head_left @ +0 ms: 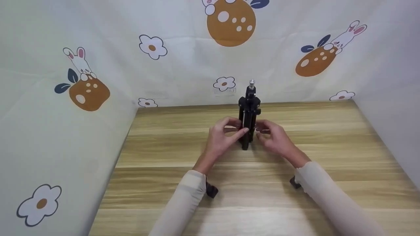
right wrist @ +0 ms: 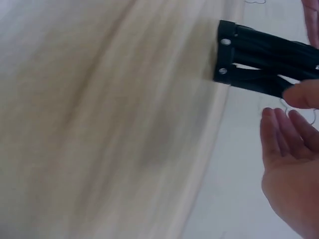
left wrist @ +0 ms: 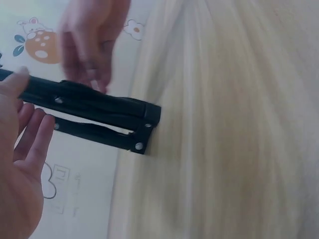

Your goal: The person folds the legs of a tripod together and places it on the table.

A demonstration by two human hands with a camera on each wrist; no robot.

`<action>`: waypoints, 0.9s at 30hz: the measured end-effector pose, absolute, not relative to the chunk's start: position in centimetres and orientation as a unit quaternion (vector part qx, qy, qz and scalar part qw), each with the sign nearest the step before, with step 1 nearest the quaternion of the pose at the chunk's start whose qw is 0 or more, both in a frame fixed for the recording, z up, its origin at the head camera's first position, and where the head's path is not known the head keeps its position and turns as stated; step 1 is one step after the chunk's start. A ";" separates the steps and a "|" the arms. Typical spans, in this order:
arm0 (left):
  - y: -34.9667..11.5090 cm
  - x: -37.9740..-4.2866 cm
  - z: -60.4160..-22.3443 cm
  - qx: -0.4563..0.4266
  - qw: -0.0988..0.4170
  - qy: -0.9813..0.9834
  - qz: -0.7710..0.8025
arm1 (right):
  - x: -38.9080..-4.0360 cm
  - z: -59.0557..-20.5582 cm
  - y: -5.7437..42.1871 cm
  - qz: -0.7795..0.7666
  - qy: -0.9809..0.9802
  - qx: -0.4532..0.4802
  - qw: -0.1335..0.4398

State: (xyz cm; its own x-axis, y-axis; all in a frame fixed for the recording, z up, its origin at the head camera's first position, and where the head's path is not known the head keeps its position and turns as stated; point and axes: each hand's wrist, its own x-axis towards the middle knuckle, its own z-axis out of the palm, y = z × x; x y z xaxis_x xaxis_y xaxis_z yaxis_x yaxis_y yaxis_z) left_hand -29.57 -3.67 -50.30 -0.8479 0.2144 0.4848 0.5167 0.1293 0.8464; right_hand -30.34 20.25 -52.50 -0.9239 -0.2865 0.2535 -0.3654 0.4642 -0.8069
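A folded black light stand [head_left: 248,108] with a silver stud at its top stands upright near the back of the table, its legs drawn together. My left hand [head_left: 221,136] holds it from the left, thumb across the front leg and fingers at the side. To the right of the legs is my right hand [head_left: 274,137], its bent fingers close beside them and spread from the thumb. Riveted leg ends of the light stand [left wrist: 144,127] appear in the left wrist view. In the right wrist view, the right thumb [right wrist: 301,94] overlaps a leg.
The wood-grain table [head_left: 157,183] meets a pale printed cloth [head_left: 183,65] right behind the stand. That cloth also rises along the left and right sides. Black wrist-worn pieces, such as the one at the left cuff [head_left: 211,190], hang below the forearms.
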 end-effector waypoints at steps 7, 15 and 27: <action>-4.8 -30.5 -48.1 -0.226 0.179 -0.744 -0.602 | -30.1 -53.8 20.6 0.469 -0.866 0.175 -0.018; -4.4 -31.3 -44.2 -0.259 0.214 -0.747 -0.573 | -30.3 -54.4 20.3 0.471 -0.864 0.175 -0.040; -2.7 -31.8 -40.4 -0.311 0.187 -0.728 -0.582 | -30.6 -54.7 19.8 0.458 -0.869 0.181 -0.051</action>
